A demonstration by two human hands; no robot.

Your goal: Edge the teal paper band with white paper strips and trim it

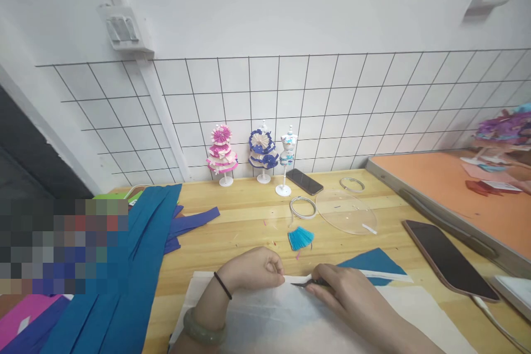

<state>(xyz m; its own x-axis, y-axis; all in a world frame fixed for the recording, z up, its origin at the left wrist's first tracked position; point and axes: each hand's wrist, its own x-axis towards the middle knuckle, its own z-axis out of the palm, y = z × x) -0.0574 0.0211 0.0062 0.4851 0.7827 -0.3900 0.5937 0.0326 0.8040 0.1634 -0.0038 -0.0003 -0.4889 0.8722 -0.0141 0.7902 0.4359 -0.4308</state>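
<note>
My left hand [259,268] pinches the edge of a narrow white strip [295,278] between thumb and fingertips. Closed around a small pair of dark scissors [302,284], my right hand [338,286] points the blades left, close to the left fingertips. The handles are mostly hidden by the fingers. Beneath both hands lies a white, paper-like sheet [265,321]. To the right, the strip's far end rests on a teal crepe-like piece [367,260]. Just beyond my hands is a small pleated turquoise fan [301,238].
Teal strips [145,243] cover the table's left side. Three white mini dress stands stand at the wall, including a pink-trimmed one [222,155]. A wire coil [302,207], clear disc [347,211] and phone [305,181] lie behind; another phone [450,259] is at right.
</note>
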